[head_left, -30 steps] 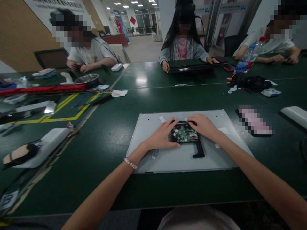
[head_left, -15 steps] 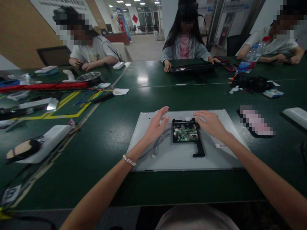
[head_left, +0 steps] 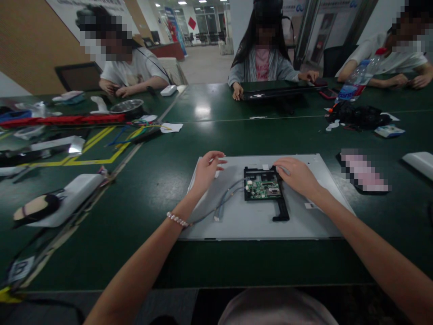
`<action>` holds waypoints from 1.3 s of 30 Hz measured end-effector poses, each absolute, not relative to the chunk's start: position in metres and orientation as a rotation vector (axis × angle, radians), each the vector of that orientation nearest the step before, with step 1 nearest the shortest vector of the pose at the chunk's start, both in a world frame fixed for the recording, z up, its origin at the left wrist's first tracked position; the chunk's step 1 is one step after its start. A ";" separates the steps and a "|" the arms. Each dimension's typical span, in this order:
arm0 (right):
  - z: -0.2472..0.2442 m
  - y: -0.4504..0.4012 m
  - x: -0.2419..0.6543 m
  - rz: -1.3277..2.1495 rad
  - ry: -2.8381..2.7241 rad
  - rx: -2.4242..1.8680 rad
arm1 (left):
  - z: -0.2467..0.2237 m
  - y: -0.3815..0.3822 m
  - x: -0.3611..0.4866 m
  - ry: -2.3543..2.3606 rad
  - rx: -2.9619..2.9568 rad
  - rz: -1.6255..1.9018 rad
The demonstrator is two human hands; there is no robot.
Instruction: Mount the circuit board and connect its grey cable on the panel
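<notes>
A flat grey metal panel (head_left: 203,225) lies on the green table in front of me. On it rests a black plastic bracket (head_left: 281,208) carrying a green circuit board (head_left: 262,189). Grey cables (head_left: 226,198) run from the board's left side across the panel. My left hand (head_left: 207,171) is raised over the panel's upper left part, fingers apart and holding nothing. My right hand (head_left: 295,174) has its fingertips closed at the bracket's upper right corner; the exact grip is partly hidden by the hand.
A phone (head_left: 365,171) lies right of the panel. White devices lie at the left (head_left: 76,194) and far right (head_left: 419,164). Wires (head_left: 135,133) and red strips (head_left: 67,121) cover the far left. Bottles (head_left: 355,83) stand far right. Three people sit opposite, one with a black panel (head_left: 280,94).
My left hand has moved left, away from the bracket, uncovering more of the cables. My right hand stays at the bracket's upper right corner, its fingertips slightly lower.
</notes>
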State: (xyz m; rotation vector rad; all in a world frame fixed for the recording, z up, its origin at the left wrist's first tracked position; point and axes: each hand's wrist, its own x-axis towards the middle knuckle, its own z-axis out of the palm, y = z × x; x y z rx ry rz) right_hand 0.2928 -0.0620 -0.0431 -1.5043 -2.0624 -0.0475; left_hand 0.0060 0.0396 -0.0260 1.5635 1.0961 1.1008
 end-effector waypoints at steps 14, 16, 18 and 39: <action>-0.041 -0.063 0.292 -0.175 -2.123 -1.508 | -0.018 0.060 -0.021 1.061 1.623 0.954; -0.040 -0.064 0.291 -0.198 -2.122 -1.496 | -0.024 0.063 -0.023 1.172 1.891 0.922; -0.040 -0.064 0.291 -0.219 -2.123 -1.490 | -0.029 0.066 -0.026 1.197 2.133 0.809; -0.026 -0.073 0.277 -0.224 -2.086 -1.403 | 0.023 0.058 -0.041 1.068 1.926 0.799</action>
